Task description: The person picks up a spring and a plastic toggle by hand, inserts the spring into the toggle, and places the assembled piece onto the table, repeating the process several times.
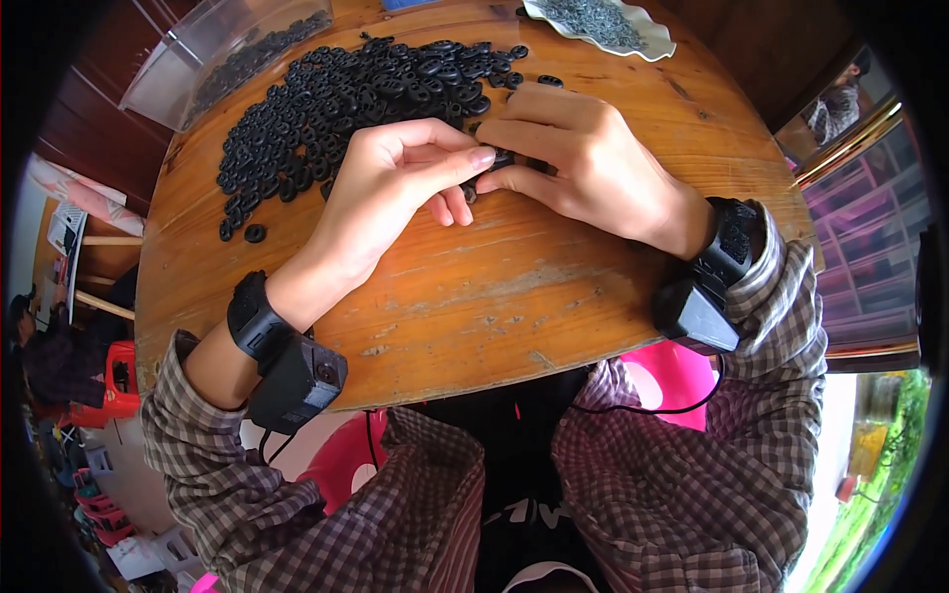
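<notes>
My left hand [390,183] and my right hand [588,163] meet over the wooden table, in front of a heap of black parts. Between their fingertips is a small black plastic part [502,158], mostly covered by the fingers. My left thumb presses on it from the left, while my right thumb and fingers pinch it from the other side. The heap [346,104] consists of many small oval black plastic pieces with holes through them. One loose black piece [255,233] lies near the heap's left front end.
A clear plastic bin [158,84] holding more black pieces stands at the far left of the table [474,296]. At the far right sits a white wavy-edged dish [660,44] with many small grey metal pieces [598,22]. Dark cords hang below the table's front edge.
</notes>
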A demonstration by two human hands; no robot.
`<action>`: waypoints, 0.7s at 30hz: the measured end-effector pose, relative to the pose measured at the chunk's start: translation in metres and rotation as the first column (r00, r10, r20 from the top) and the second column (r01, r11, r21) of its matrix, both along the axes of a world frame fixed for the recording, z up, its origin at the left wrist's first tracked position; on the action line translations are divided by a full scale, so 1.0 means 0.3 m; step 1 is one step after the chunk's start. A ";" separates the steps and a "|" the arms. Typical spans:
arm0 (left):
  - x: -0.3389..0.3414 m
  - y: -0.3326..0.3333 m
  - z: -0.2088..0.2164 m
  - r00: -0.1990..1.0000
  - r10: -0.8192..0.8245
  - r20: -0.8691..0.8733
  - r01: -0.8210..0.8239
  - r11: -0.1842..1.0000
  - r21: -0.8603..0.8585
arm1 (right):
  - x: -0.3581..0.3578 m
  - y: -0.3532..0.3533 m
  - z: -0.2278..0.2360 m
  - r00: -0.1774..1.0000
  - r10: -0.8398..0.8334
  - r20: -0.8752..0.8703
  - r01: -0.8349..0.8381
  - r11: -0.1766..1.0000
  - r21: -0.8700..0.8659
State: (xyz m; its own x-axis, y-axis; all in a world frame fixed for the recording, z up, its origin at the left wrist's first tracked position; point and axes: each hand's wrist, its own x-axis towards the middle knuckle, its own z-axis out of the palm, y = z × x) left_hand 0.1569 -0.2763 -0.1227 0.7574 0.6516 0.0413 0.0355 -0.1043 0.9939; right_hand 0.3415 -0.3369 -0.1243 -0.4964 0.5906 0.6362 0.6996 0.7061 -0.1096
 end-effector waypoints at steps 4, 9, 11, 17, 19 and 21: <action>-0.007 0.025 0.006 0.999 0.022 0.040 -0.022 1.000 -0.002 | -0.002 0.009 0.000 0.996 -0.031 -0.089 0.030 1.000 -0.006; -0.156 0.424 0.182 0.951 0.225 0.214 -0.309 0.608 0.731 | 0.012 0.024 -0.004 0.965 -0.171 -0.197 0.146 0.980 -0.136; -0.159 0.440 0.379 0.736 0.582 0.346 -0.472 0.074 0.879 | 0.003 0.028 0.008 0.962 -0.176 -0.208 0.138 0.973 -0.184; -0.413 0.928 0.440 0.227 0.973 -0.034 -0.031 0.042 0.999 | 0.045 0.044 0.005 0.967 -0.206 -0.151 0.190 0.975 -0.113; -0.519 1.041 0.392 0.120 0.989 -0.090 0.025 0.087 0.996 | 0.031 0.055 0.033 0.966 -0.214 -0.146 0.198 0.973 -0.116; -0.479 1.045 0.366 0.196 0.978 -0.074 -0.024 0.080 0.997 | 0.073 0.057 0.036 0.928 -0.357 -0.104 0.351 0.934 -0.070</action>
